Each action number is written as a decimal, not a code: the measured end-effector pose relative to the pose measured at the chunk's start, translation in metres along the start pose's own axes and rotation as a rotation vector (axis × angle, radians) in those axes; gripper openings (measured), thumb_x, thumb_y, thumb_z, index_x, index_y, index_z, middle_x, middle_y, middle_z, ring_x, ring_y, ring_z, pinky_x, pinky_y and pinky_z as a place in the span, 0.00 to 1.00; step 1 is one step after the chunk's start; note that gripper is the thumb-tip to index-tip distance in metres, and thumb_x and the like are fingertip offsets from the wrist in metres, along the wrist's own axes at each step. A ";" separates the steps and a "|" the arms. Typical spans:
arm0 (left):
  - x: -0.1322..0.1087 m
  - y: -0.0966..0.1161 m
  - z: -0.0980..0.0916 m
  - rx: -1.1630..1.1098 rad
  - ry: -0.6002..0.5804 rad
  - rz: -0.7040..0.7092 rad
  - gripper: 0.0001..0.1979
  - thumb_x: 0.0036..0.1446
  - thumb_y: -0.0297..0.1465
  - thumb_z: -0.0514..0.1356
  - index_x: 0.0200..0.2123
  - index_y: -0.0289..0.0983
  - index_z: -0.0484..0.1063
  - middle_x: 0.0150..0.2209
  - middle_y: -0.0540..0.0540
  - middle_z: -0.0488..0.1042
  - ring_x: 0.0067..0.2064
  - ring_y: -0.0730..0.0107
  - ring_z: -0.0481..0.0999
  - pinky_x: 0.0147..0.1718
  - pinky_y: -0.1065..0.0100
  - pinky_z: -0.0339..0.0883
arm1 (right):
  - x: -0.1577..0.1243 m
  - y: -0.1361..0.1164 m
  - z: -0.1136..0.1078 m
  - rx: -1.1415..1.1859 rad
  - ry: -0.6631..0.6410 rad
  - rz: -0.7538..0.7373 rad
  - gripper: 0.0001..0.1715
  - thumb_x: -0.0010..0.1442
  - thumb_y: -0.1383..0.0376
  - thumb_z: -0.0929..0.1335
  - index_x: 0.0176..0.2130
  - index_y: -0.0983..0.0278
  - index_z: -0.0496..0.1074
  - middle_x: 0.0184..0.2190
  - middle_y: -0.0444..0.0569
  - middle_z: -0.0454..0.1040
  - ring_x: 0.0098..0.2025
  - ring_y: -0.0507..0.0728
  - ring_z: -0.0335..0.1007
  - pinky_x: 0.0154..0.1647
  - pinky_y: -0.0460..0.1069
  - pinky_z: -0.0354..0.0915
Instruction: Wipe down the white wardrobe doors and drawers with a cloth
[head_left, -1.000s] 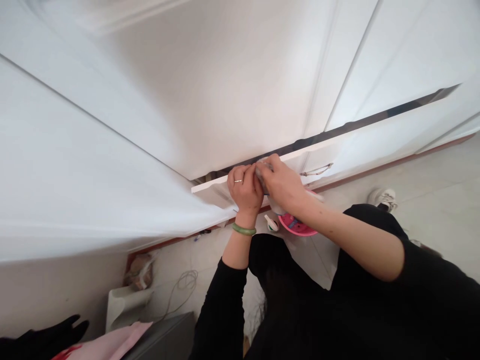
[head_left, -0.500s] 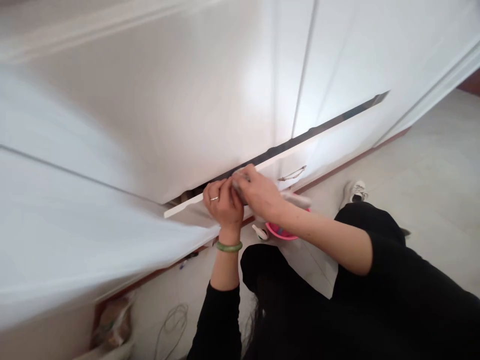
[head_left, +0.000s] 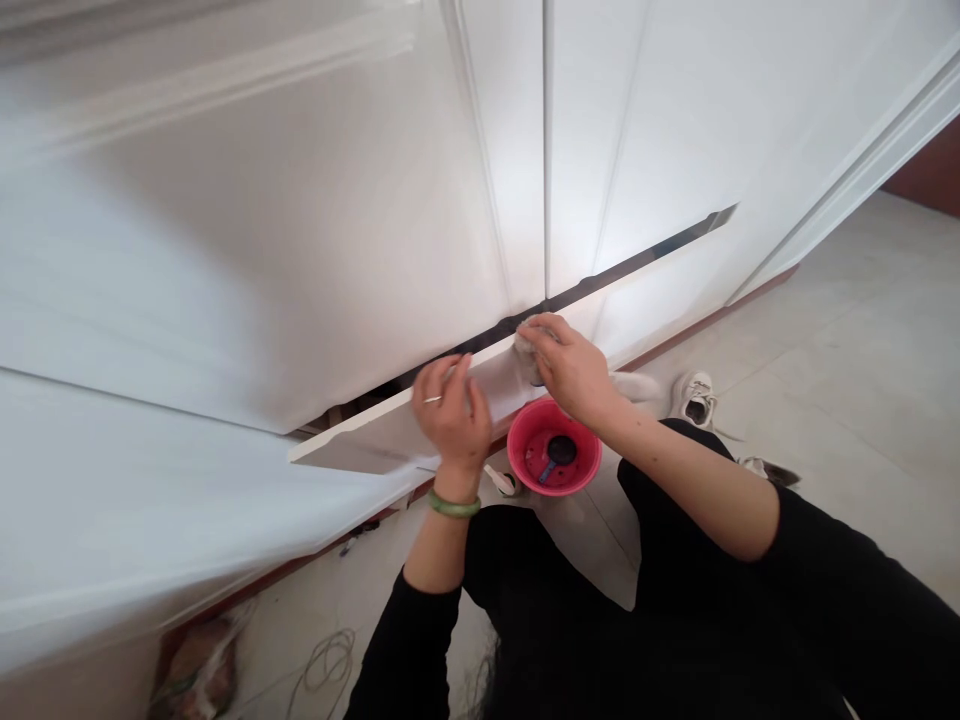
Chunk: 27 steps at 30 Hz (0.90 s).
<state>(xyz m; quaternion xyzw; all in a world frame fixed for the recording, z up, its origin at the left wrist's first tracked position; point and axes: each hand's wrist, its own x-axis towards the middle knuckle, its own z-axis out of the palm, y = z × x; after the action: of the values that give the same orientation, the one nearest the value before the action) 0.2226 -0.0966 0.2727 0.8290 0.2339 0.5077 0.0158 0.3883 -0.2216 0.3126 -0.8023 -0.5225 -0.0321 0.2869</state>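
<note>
A white drawer front stands pulled out a little from the white cabinet, with a dark gap behind its top edge. My left hand, with a ring and a green bangle, is at that top edge, its fingers apart and holding nothing. Bunched in my right hand is a pale greyish cloth, pinched between thumb and fingers against the drawer's edge to the right of my left hand. Part of the cloth is hidden by the fingers.
Below the drawer, a pink bucket on the floor holds a dark round object with a blue handle. A white shoe is at the right. Towards the lower left lie a thin cable and a bag with brownish contents.
My hands, close together before, are now apart. The right hand has moved right along the drawer's edge with the cloth; the left stays near the edge. More of the pink bucket shows.
</note>
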 end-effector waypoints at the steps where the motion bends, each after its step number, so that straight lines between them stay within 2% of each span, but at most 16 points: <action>1: 0.004 0.012 0.011 -0.027 -0.068 0.020 0.18 0.75 0.32 0.54 0.58 0.38 0.81 0.55 0.36 0.83 0.59 0.52 0.78 0.63 0.50 0.69 | 0.001 -0.001 0.002 0.007 -0.001 -0.013 0.30 0.74 0.69 0.59 0.69 0.59 0.73 0.71 0.53 0.70 0.61 0.63 0.76 0.56 0.57 0.76; 3: 0.012 0.034 0.033 -0.056 -0.177 0.021 0.20 0.75 0.33 0.54 0.62 0.37 0.79 0.59 0.36 0.82 0.62 0.50 0.77 0.65 0.50 0.68 | 0.004 0.005 0.002 0.018 -0.012 -0.047 0.30 0.74 0.69 0.60 0.68 0.58 0.74 0.70 0.52 0.71 0.61 0.62 0.76 0.56 0.56 0.76; 6: 0.017 0.053 0.056 -0.071 -0.218 -0.012 0.20 0.73 0.34 0.56 0.62 0.36 0.78 0.60 0.35 0.81 0.62 0.47 0.76 0.66 0.47 0.65 | 0.007 0.037 -0.009 0.016 0.007 -0.054 0.28 0.74 0.69 0.60 0.66 0.57 0.76 0.69 0.51 0.73 0.61 0.62 0.76 0.57 0.56 0.76; 10: 0.018 0.056 0.068 -0.054 -0.211 -0.027 0.18 0.73 0.33 0.56 0.60 0.37 0.80 0.58 0.34 0.81 0.62 0.47 0.75 0.65 0.46 0.64 | 0.008 0.093 -0.035 -0.044 0.121 0.067 0.28 0.74 0.67 0.59 0.64 0.57 0.77 0.69 0.51 0.74 0.60 0.65 0.77 0.53 0.59 0.77; 12: 0.017 0.055 0.071 -0.034 -0.187 -0.039 0.18 0.75 0.34 0.55 0.58 0.38 0.82 0.57 0.34 0.81 0.60 0.49 0.76 0.64 0.47 0.65 | 0.008 0.106 -0.041 -0.078 0.157 0.116 0.29 0.73 0.67 0.59 0.64 0.58 0.77 0.69 0.52 0.74 0.59 0.66 0.78 0.49 0.59 0.77; 15: 0.016 0.054 0.077 0.017 -0.134 -0.056 0.19 0.76 0.36 0.55 0.57 0.38 0.82 0.55 0.34 0.82 0.57 0.50 0.77 0.62 0.49 0.66 | 0.010 0.088 -0.032 -0.038 0.145 0.135 0.28 0.73 0.66 0.59 0.63 0.61 0.78 0.68 0.56 0.74 0.55 0.66 0.80 0.49 0.59 0.77; 19: 0.013 0.052 0.082 0.055 -0.102 -0.095 0.20 0.77 0.38 0.54 0.58 0.38 0.81 0.56 0.33 0.81 0.57 0.50 0.77 0.62 0.50 0.65 | 0.012 0.040 -0.004 0.123 0.034 -0.038 0.28 0.75 0.66 0.58 0.65 0.60 0.76 0.68 0.54 0.74 0.60 0.62 0.77 0.57 0.56 0.76; 21: 0.012 0.049 0.082 0.065 -0.102 -0.093 0.20 0.77 0.39 0.53 0.57 0.38 0.81 0.56 0.33 0.81 0.57 0.50 0.77 0.62 0.50 0.65 | 0.013 0.037 0.001 0.149 0.001 -0.113 0.28 0.75 0.67 0.58 0.66 0.58 0.76 0.68 0.52 0.74 0.62 0.61 0.75 0.59 0.55 0.75; 23: 0.012 0.047 0.081 0.078 -0.102 -0.067 0.19 0.77 0.39 0.55 0.57 0.39 0.82 0.56 0.34 0.81 0.57 0.50 0.77 0.61 0.51 0.65 | 0.015 0.058 -0.006 0.137 0.009 -0.120 0.29 0.74 0.68 0.59 0.66 0.57 0.77 0.68 0.52 0.74 0.62 0.61 0.75 0.59 0.55 0.75; 27: 0.012 0.045 0.081 0.118 -0.056 -0.015 0.17 0.76 0.38 0.57 0.55 0.39 0.83 0.54 0.35 0.82 0.56 0.51 0.78 0.60 0.52 0.65 | 0.017 0.127 -0.039 0.034 0.118 0.011 0.29 0.74 0.67 0.58 0.64 0.58 0.78 0.68 0.53 0.74 0.60 0.64 0.77 0.53 0.58 0.78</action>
<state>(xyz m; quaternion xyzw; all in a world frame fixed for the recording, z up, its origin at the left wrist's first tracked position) 0.3127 -0.1148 0.2550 0.8407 0.2689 0.4695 -0.0226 0.5142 -0.2631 0.2969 -0.7970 -0.5006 -0.0687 0.3309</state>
